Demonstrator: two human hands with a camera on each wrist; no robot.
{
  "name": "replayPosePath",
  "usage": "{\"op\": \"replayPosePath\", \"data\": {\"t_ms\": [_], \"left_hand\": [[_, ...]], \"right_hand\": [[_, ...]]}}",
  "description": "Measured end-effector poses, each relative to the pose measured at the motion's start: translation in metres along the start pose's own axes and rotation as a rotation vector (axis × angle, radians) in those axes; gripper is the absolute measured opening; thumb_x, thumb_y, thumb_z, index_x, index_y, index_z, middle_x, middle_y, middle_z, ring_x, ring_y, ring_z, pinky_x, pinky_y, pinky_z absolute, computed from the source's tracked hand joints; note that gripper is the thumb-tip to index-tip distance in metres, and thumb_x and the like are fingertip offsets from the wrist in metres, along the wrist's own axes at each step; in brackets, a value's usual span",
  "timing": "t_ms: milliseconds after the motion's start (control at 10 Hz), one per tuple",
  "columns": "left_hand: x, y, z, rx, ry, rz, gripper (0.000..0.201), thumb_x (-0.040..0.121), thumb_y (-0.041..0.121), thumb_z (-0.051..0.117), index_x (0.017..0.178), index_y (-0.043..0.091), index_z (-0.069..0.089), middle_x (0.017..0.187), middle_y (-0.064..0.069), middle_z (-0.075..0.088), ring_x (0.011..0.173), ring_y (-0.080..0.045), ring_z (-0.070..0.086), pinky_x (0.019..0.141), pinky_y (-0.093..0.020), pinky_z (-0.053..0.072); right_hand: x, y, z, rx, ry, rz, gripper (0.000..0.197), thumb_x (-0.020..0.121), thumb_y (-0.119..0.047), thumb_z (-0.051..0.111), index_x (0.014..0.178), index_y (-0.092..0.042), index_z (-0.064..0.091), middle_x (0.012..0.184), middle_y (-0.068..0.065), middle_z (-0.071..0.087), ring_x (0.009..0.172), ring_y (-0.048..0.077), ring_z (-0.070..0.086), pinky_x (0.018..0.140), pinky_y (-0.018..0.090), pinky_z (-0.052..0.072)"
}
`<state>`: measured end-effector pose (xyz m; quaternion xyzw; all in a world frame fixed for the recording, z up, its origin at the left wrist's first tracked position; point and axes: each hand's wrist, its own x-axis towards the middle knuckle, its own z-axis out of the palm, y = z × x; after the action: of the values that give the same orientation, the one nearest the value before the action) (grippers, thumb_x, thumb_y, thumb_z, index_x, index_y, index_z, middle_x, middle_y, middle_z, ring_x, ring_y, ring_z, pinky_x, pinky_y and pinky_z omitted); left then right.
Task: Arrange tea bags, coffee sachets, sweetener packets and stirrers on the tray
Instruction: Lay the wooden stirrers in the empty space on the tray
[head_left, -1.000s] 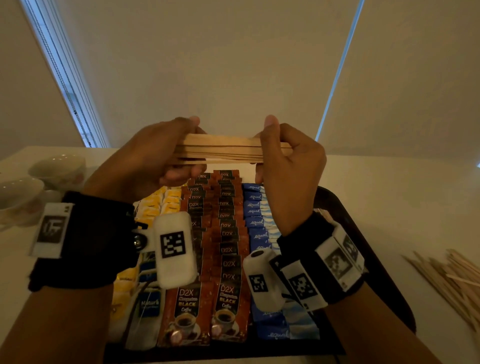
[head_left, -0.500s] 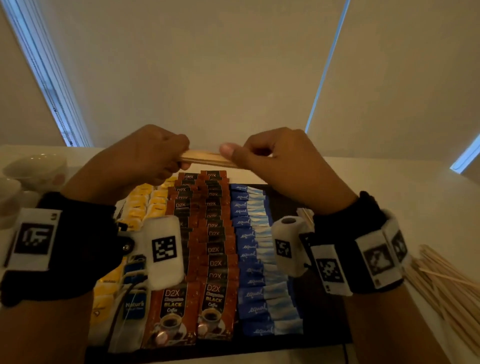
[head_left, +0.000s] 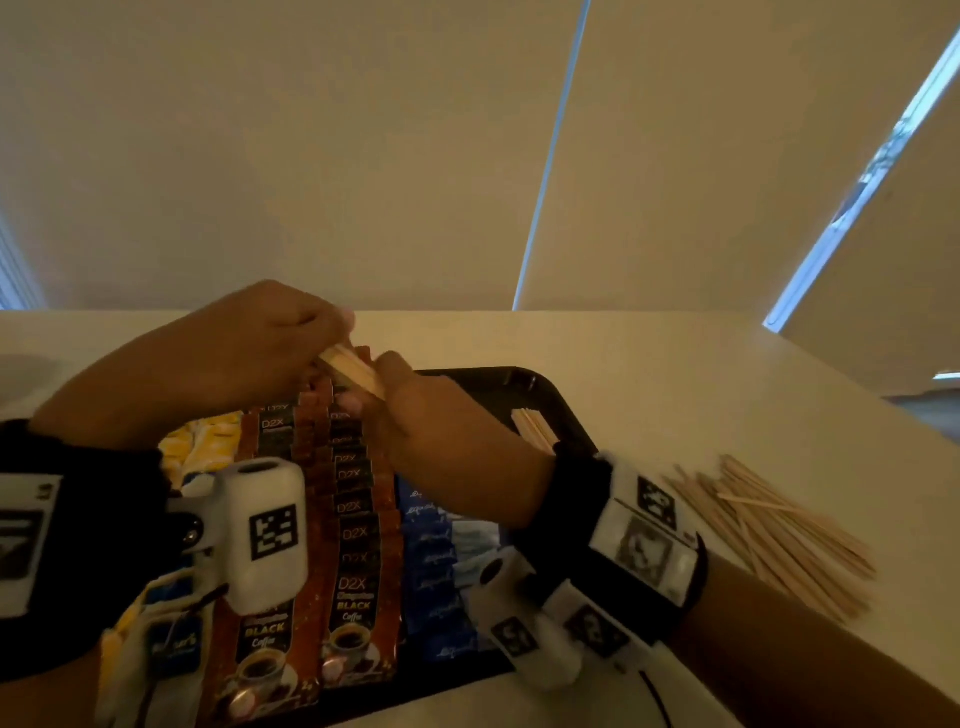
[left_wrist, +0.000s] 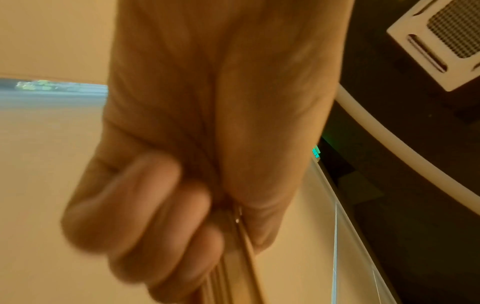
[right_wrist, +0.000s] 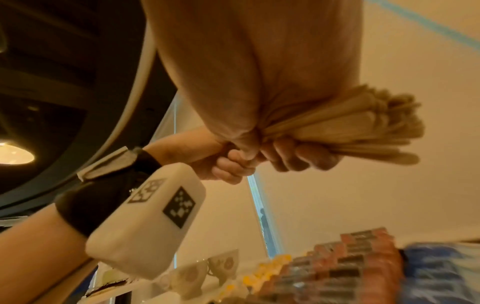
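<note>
A black tray (head_left: 561, 405) with a raised, rounded rim is set on a pale table (head_left: 675, 374). It is filled with rows running away from the viewer: yellow tea bags (head_left: 208, 447) at the left, 2 rows of glossy brown coffee sachets (head_left: 358, 587) printed "D2X BLACK Coffee" in the middle, and blue sweetener packets (head_left: 436, 571) to their right. A small stack of flat wooden sticks (head_left: 532, 428) is seen on the tray's right strip, partly hidden by the right wrist. A loose heap of thin, pale wooden stirrers (head_left: 769, 530) is spread on the table, to the right of the tray and apart from it. White patterned cups (right_wrist: 207, 269) are seen in the right wrist view, at the tray's left.

A bundle of stirrers (head_left: 353, 371) is held above the far end of the sachet rows, tilted down to the right. The left hand (head_left: 249, 353) is curled round its upper end, with fingers (left_wrist: 155, 216) wrapped tightly against the sticks. The right hand (head_left: 441, 431) is closed round the lower end, and the stick tips are fanned out past its fingers (right_wrist: 298, 158). The 2 hands are nearly touching. Black bands with white marker blocks are worn on both wrists.
</note>
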<state>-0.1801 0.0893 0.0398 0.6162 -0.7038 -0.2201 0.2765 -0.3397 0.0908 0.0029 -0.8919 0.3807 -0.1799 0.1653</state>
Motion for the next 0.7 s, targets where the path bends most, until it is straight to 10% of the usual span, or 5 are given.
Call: {"op": "replayPosePath", "data": {"t_ms": [200, 400, 500, 700], "left_hand": [[0.0, -0.021, -0.02, -0.07, -0.014, 0.026, 0.06, 0.053, 0.094, 0.029, 0.093, 0.053, 0.047, 0.077, 0.016, 0.065, 0.058, -0.008, 0.06, 0.047, -0.028, 0.041], [-0.002, -0.021, -0.02, -0.092, -0.012, 0.007, 0.034, 0.077, 0.067, 0.032, 0.097, 0.043, 0.046, 0.079, 0.003, 0.065, 0.063, -0.016, 0.057, 0.048, -0.03, 0.04], [-0.002, -0.02, -0.019, -0.076, -0.007, -0.025, 0.025, 0.093, 0.051, 0.032, 0.108, 0.034, 0.044, 0.082, 0.001, 0.064, 0.066, -0.019, 0.057, 0.05, -0.031, 0.042], [0.0, -0.023, -0.019, -0.07, -0.009, -0.062, 0.035, 0.088, 0.056, 0.03, 0.11, 0.031, 0.041, 0.083, 0.002, 0.064, 0.067, -0.017, 0.057, 0.051, -0.03, 0.042]], "right_hand": [[-0.02, 0.072, -0.038, 0.045, -0.076, 0.65, 0.027, 0.103, -0.024, 0.026, 0.107, -0.015, 0.051, 0.079, 0.009, 0.048, 0.059, 0.014, 0.042, 0.056, 0.025, 0.036], [-0.016, 0.119, -0.037, -0.16, -0.212, 0.833, 0.036, 0.102, -0.016, 0.028, 0.117, 0.003, 0.054, 0.097, 0.017, 0.048, 0.066, 0.019, 0.048, 0.055, 0.023, 0.035], [-0.008, 0.124, -0.029, -0.303, -0.299, 0.869, 0.033, 0.102, -0.013, 0.028, 0.114, 0.0, 0.056, 0.121, 0.019, 0.055, 0.107, 0.029, 0.056, 0.072, 0.027, 0.039], [-0.006, 0.116, -0.018, -0.382, -0.364, 0.903, 0.033, 0.1, -0.007, 0.03, 0.123, 0.005, 0.052, 0.131, 0.019, 0.051, 0.118, 0.028, 0.053, 0.087, 0.028, 0.045]]}}
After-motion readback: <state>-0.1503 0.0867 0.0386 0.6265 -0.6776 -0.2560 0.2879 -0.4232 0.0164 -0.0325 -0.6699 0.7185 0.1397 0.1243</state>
